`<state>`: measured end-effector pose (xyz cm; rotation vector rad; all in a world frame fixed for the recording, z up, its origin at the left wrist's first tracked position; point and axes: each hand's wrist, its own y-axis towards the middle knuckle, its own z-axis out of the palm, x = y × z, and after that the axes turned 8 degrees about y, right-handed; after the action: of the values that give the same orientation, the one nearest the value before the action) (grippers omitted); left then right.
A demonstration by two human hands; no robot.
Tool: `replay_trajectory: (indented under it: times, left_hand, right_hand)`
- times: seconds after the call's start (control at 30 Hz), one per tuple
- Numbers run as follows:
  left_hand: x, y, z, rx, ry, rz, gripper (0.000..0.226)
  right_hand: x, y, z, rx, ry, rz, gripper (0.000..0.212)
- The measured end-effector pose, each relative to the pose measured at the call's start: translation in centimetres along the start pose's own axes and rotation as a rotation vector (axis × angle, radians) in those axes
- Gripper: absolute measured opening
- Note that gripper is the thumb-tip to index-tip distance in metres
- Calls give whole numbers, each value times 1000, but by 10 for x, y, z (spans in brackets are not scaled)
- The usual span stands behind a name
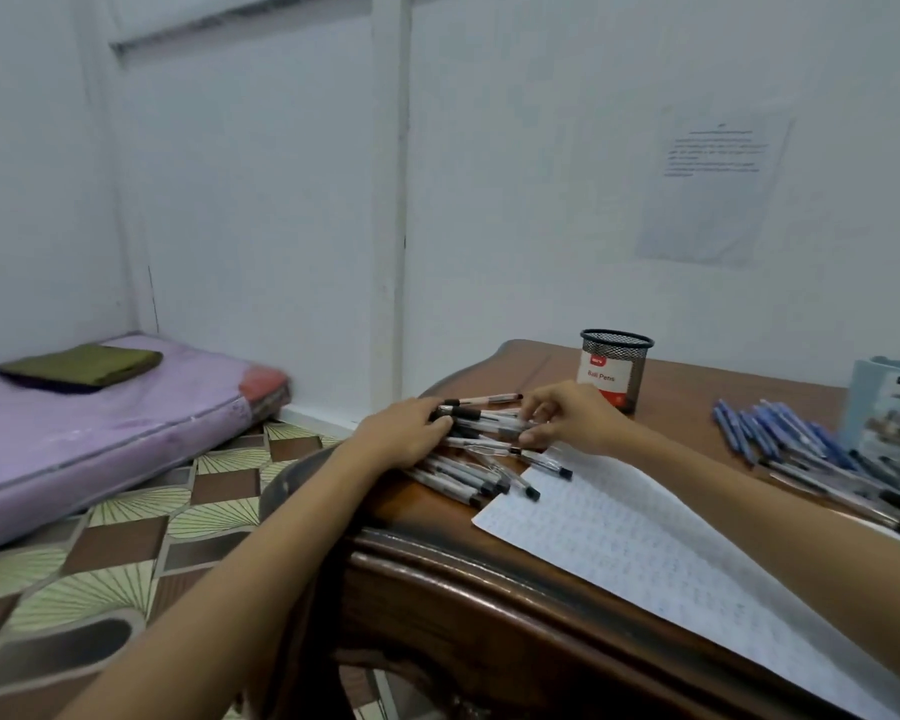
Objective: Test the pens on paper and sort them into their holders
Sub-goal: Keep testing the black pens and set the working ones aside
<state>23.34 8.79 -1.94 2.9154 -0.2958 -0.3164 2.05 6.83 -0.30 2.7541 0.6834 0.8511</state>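
Clutching the black-capped pens (468, 478) in the curled left hand (404, 433). Pinching the same pile from the right with the right hand (567, 418), near the mesh holder (617, 368).

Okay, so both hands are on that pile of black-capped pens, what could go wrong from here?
The black-capped pens lie near the table edge; while the left hand and right hand grip some, loose ones could roll off onto the floor. The mesh holder stands right behind the right hand, so a quick lift might tip it. A few pens overlap the paper and could drag it.
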Motion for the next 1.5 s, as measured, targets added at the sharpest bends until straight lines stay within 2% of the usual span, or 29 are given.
replay_trajectory:
  times: [0.17, 0.3, 0.37, 0.47, 0.53, 0.63, 0.77, 0.83, 0.93, 0.97, 1.07, 1.2, 1.23, 1.33, 1.43, 1.5]
  left_hand:
    - [-1, -1, -1, -1, 24, -8, 44]
    - [-1, -3, -1, -41, -5, 0, 43]
    - [-2, -4, -3, -103, -11, 18, 44]
    - [-13, -6, -7, -215, 91, 141, 44]
    - [-30, -10, -9, -236, 48, 232, 41]
    - [-71, -18, -9, -169, -61, 351, 38]
    - [-137, -30, -1, -7, -73, 527, 41]
    - [-164, -33, 8, 62, -63, 605, 42]
    - [-189, -32, 19, 145, -38, 648, 43]
    - [-193, -31, 21, 162, -24, 659, 44]
    - [-196, -28, 26, 207, 20, 695, 46]
    - [-193, -29, 33, 219, -2, 695, 48]
    - [-192, -29, 35, 215, -13, 695, 47]
    - [-192, -27, 37, 218, -31, 691, 47]
    - [-192, -26, 38, 216, -32, 697, 46]
    - [-192, -27, 38, 217, -31, 697, 46]
  right_hand:
    - [1, -8, -17, -159, 168, 14, 16]
    - [3, -31, -49, -251, 602, 159, 8]
    - [1, -48, -70, -319, 735, 222, 8]
    - [-11, -78, -98, -390, 880, 254, 9]
    - [-24, -100, -115, -449, 937, 281, 10]
    - [-41, -135, -134, -505, 955, 340, 7]
    - [-61, -172, -143, -555, 980, 403, 4]
    - [-71, -184, -141, -635, 1040, 438, 15]
    - [-83, -196, -132, -723, 1159, 475, 8]
    - [-84, -198, -129, -726, 1178, 471, 11]
    - [-86, -202, -124, -690, 1101, 454, 37]
    - [-82, -202, -121, -582, 896, 386, 59]
    - [-81, -202, -120, -557, 835, 402, 59]
    - [-80, -206, -115, -527, 661, 445, 41]
    - [-80, -208, -115, -507, 660, 439, 29]
    - [-80, -207, -115, -522, 687, 431, 29]
